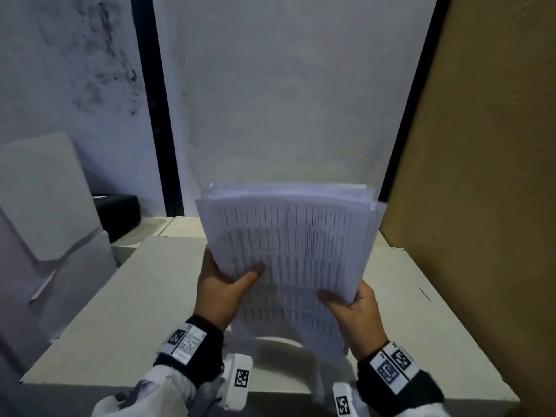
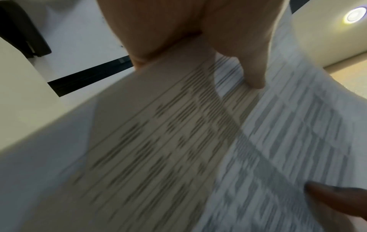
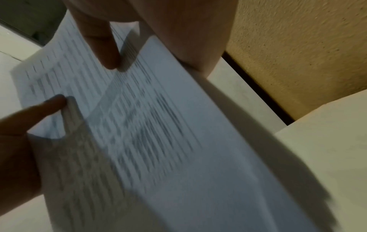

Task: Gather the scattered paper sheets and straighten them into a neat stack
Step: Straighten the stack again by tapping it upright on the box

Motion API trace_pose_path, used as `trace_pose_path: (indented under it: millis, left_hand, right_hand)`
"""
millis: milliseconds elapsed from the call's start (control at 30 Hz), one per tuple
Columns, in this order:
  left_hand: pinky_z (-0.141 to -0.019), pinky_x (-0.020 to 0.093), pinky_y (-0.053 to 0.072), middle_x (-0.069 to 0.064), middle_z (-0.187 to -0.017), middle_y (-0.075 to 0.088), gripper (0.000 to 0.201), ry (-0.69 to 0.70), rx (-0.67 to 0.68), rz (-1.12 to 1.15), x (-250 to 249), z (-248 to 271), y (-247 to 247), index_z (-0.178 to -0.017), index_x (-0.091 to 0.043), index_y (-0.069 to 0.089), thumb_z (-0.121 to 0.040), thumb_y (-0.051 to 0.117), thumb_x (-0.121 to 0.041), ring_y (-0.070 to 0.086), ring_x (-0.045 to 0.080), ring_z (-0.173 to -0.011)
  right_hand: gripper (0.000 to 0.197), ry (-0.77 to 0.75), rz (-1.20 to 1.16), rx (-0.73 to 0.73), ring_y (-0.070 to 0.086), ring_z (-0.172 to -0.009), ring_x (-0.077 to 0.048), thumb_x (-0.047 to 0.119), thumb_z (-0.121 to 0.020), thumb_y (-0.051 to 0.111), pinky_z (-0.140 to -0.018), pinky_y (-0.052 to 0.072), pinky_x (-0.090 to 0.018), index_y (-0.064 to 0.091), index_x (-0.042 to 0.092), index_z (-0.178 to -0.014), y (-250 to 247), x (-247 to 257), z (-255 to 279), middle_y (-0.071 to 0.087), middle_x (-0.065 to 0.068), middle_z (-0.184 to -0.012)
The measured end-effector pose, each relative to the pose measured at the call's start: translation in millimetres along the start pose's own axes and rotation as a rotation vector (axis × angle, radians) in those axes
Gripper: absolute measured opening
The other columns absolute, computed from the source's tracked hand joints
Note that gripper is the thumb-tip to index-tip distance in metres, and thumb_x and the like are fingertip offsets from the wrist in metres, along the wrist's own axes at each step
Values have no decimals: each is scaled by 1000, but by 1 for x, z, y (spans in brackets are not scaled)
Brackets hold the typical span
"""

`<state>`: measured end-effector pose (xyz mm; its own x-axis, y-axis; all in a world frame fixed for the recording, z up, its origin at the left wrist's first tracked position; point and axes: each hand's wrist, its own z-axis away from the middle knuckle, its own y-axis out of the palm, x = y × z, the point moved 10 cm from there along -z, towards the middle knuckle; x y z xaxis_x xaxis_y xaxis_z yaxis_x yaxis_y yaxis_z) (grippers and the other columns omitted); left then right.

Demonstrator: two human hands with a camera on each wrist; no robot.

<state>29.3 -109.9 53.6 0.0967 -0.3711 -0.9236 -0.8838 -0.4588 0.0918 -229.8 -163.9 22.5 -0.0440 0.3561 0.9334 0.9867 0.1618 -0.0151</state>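
Both hands, the left hand point(image 1: 221, 284) and right hand point(image 1: 350, 308), gripped the paper sheets point(image 1: 288, 245) upright above the desk point(image 1: 144, 296), apparently mid-straightening. Their top edges looked uneven, so tapping the lower edge down seemed next.

Paper stack point(image 1: 288, 245) above table point(image 1: 135, 296); box point(image 1: 118, 218), perhaps, behind-left.

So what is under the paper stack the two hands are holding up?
Under the paper stack lies the pale tabletop, with the stack's shadow on it. The patch directly beneath is covered by the sheets and both hands, so any loose sheet there cannot be seen.
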Motion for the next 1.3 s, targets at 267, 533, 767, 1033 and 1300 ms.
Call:
trace_pose_path:
  millis: [267, 533, 767, 1033, 1300]
  left_hand:
    - [-75, 7, 48, -23, -114, 54, 72, 66, 63, -51, -25, 2, 12, -114, -51, 40, -62, 87, -34, 54, -18, -100]
    - [-85, 19, 57, -33, -107, 65, 45, 142, 58, -35, -45, -14, 7, -118, -47, 47, -80, 72, -47, 62, -6, -106]
    - [-78, 9, 53, -25, -115, 58, 54, 87, 100, -39, -28, 3, 15, -123, -48, 40, -85, 72, -26, 57, -15, -105]
    - [-87, 19, 56, -18, -122, 60, 49, 63, 98, -86, -14, 2, 6, -131, -31, 44, -90, 67, -17, 59, -6, -111]
    - [-85, 24, 57, -18, -115, 65, 32, 50, 96, -201, -4, 14, 11, -116, -38, 50, -97, 58, -13, 63, -5, -104]
  right_hand:
    - [48, -86, -15, -122, 65, -106, -7, 24, -77, 68, -80, 59, -29, 51, 33, -121, -12, 30, -2, 64, 6, -113]
    - [45, -91, -80, -44, 66, -113, -18, 29, -85, 62, -82, 60, -34, 51, 27, -128, -3, 55, -25, 66, 0, -120]
    - [51, -35, -33, -22, 67, -103, -4, 27, -79, 66, -76, 60, -24, 46, 33, -126, 2, 40, -13, 64, 5, -116]
    - [41, 16, -34, -30, 68, -107, -9, 5, -93, 66, -79, 61, -28, 49, 28, -122, -3, 32, -15, 66, 3, -118]
    - [24, 50, 51, -56, 68, -105, -8, 14, -103, 51, -75, 61, -26, 45, 33, -117, 3, 29, -8, 63, 1, -121]
